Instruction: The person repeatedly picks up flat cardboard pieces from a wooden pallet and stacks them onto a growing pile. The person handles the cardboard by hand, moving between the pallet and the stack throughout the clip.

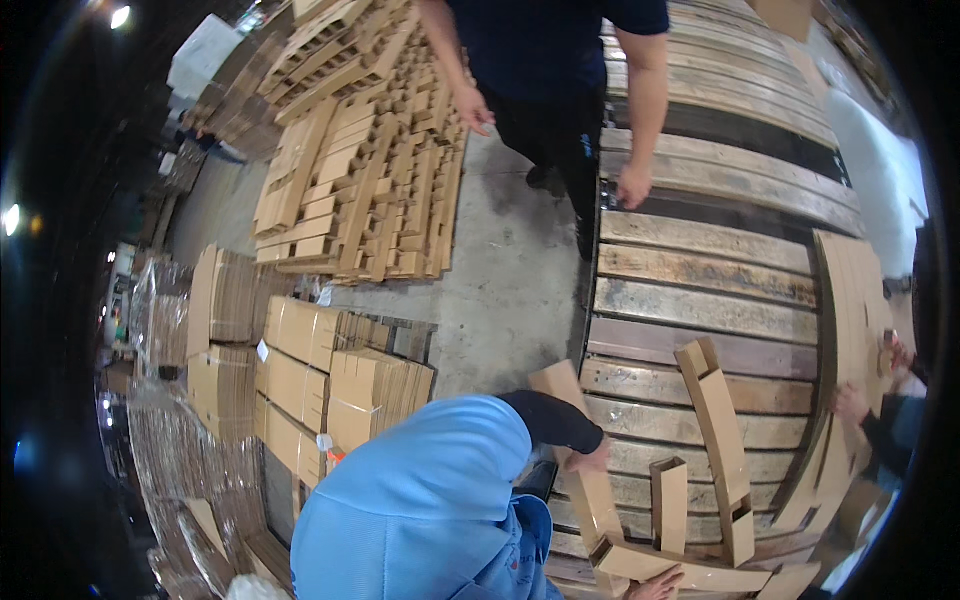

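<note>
My left hand, at the end of a black cuff below my blue sleeve, is closed on a long cardboard tube slanting over the near edge of the slatted table. At the lower edge, my right hand curls its fingers against another cardboard tube lying crosswise, its open end to the left. Its palm is cut off by the frame. Just beyond it is a short cardboard tube. A longer one, with a cut-out near its end, lies farther right.
The slatted wooden table runs up the right side. Across it, a co-worker's hand touches flat cardboard. Another person stands ahead. Stacked cardboard tubes and strapped flat cardboard bundles stand to the left.
</note>
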{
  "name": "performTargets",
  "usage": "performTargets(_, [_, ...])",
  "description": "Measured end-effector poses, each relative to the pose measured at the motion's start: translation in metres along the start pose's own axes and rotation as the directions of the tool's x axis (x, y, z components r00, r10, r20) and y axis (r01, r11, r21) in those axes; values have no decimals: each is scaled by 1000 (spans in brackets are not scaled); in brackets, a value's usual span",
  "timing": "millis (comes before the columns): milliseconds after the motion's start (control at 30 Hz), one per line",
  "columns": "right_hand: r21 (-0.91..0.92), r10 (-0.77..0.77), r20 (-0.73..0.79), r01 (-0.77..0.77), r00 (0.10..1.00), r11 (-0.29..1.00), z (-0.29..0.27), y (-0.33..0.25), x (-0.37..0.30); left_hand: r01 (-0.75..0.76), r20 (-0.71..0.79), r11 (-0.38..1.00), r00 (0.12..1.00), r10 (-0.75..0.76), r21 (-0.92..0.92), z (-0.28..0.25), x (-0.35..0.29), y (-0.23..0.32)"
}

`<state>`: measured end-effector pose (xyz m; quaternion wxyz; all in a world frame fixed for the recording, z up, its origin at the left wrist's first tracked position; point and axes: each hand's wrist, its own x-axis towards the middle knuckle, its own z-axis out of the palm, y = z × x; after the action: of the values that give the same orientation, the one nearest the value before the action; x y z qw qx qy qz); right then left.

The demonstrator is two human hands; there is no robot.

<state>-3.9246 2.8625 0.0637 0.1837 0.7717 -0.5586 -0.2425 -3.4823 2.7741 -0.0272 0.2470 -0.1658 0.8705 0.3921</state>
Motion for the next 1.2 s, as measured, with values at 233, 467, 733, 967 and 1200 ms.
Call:
performTargets(233, [537,-269,-32,243,963,808,34,32,63,122,175,291,971,164,-949,90,-88,2])
performTargets(467, [644,-326,240,101,914,758,10,53,134,156,155,-290,988,26,-944,93,-277,127])
performTargets(733, [998,-310,66,-64,949,19,-77,100,135,-464,-163,-414,796,-584,-783,84,-310,173])
performTargets(967, [978,-547,154,-207,823,-35,-76,101,125,-892,-609,-41,340,-717,-450,-18,-222,131])
performTargets(1200, [666,-611,237,-584,755,-464,-38,60,171,-957,-594,15,167,-787,-290,-35,-135,119])
